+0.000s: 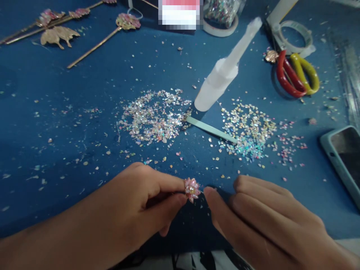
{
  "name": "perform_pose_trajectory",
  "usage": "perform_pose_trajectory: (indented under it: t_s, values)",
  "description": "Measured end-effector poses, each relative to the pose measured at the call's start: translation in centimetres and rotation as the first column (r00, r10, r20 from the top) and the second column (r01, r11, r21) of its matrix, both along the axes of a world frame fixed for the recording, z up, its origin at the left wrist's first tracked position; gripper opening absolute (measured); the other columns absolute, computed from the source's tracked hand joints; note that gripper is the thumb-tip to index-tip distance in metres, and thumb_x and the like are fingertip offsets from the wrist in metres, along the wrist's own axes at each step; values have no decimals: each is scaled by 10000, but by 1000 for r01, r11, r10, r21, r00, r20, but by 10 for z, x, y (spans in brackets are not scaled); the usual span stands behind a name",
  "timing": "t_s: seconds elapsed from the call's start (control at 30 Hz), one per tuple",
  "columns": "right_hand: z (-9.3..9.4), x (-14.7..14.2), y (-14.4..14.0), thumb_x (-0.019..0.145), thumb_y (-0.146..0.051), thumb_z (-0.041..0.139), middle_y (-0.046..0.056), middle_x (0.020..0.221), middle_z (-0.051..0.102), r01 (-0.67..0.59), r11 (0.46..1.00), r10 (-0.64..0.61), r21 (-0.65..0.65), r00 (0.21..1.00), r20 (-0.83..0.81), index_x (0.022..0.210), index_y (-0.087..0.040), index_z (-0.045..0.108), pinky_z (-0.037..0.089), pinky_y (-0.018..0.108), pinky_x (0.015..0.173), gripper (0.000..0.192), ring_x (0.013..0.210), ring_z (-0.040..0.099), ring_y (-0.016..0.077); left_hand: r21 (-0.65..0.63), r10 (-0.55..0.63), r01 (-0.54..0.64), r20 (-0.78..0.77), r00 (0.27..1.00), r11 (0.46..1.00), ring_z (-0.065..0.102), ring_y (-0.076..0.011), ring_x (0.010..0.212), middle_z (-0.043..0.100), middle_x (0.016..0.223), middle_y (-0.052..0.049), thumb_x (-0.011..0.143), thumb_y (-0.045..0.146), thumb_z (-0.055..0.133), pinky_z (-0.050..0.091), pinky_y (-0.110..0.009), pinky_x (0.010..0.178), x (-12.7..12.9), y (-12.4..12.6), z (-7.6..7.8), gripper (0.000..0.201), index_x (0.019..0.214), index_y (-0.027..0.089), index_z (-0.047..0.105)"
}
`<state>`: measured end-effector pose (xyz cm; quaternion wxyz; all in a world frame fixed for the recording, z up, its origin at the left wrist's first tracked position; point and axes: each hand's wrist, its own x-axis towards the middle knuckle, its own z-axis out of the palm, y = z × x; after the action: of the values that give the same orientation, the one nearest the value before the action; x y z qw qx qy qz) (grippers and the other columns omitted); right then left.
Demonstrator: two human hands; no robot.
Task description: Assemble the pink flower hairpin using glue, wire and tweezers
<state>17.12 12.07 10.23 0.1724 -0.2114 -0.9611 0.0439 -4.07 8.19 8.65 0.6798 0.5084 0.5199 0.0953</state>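
The left hand [140, 198] pinched a pink flower ornament [192, 189] (petals glittering); the right hand's [261, 213] curled fingertip touched it above the blue worktop [84, 112].

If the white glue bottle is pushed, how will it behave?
The glue bottle is tall and narrow and already leans, so it probably tips easily. It looks like light plastic. Once down, its round body may roll into the sequins.

Both hands occupy the lower part of the frame, forearms entering from the bottom corners. The left hand [140, 198] is curled, thumb and forefinger pinched together at lower centre. The right hand [261, 213] lies palm down, fingers bent, its fingertip [209, 195] extended toward the left hand's pinch.
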Motion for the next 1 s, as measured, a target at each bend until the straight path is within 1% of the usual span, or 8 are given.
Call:
perform_pose_trajectory:
  t_s: [0.1, 0.13, 0.23, 0.37, 0.5, 0.67, 0.87, 1.0]
  values:
    - [5, 1, 0, 1008, 83, 424, -38, 541, 518, -5, 1000, 6, 14, 998, -68, 774, -135, 790, 491, 256, 500, 486, 511, 498, 89, 7, -1, 1, -12, 1000, 1000, 414, -53, 335, 474, 476, 86, 980, 392, 479, 254, -176, 331, 3, 2, 1, 407, 621, 231, 580]
    - [6, 2, 0, 992, 94, 443, -33, 562, 545, 8, 1000, -8, -4, 999, -47, 786, -126, 792, 514, 254, 521, 461, 526, 516, 89, 5, 2, -2, -17, 1000, 1000, 413, -58, 335, 462, 465, 86, 977, 390, 476, 252, -182, 332, 4, 3, 2, 404, 616, 233, 571]
    - [2, 2, 1, 990, 93, 429, -34, 554, 529, 23, 1000, -23, -2, 997, -70, 783, -133, 789, 497, 257, 496, 473, 516, 495, 92, 13, 14, -14, -27, 1000, 1000, 400, -63, 326, 426, 438, 93, 983, 400, 474, 231, -192, 322, 6, 4, 1, 416, 608, 240, 558]
    - [-8, 1, 0, 1032, 57, 386, -39, 541, 484, 26, 999, -20, 33, 986, -168, 733, -166, 750, 434, 262, 450, 522, 511, 466, 90, 83, 22, -21, -4, 1000, 996, 409, -50, 314, 445, 439, 104, 994, 364, 483, 233, -176, 316, 5, 2, -2, 407, 621, 242, 589]
    - [-9, 0, -1, 1044, 26, 396, -34, 588, 525, 59, 998, -51, 34, 981, -186, 776, -160, 750, 480, 275, 493, 482, 533, 513, 90, 62, 31, -30, -23, 999, 998, 415, -57, 328, 439, 443, 105, 987, 372, 482, 244, -182, 331, 5, 2, -1, 390, 634, 249, 593]
    - [-8, 1, -3, 1019, 46, 408, -19, 583, 552, 73, 995, -54, 72, 972, -229, 697, -160, 733, 495, 302, 525, 502, 520, 523, 105, 38, 23, -21, -48, 999, 999, 368, -60, 333, 378, 434, 111, 1002, 404, 472, 217, -187, 333, 5, 2, 2, 409, 633, 251, 560]
    - [-5, 2, -2, 972, 106, 451, -37, 559, 570, 65, 998, -60, 21, 980, -189, 610, -200, 693, 504, 283, 544, 533, 505, 518, 100, 148, -1, 1, 0, 1000, 989, 394, -41, 321, 406, 439, 122, 1029, 329, 494, 239, -144, 327, 1, 1, -4, 391, 656, 244, 574]
    - [-7, 0, -2, 1021, 47, 396, -20, 551, 567, 10, 999, -11, -32, 999, -48, 620, -223, 707, 463, 328, 532, 574, 514, 521, 122, 128, 35, -36, 9, 999, 991, 387, -41, 299, 411, 417, 120, 1018, 346, 482, 230, -132, 300, 3, 1, -4, 419, 621, 237, 562]
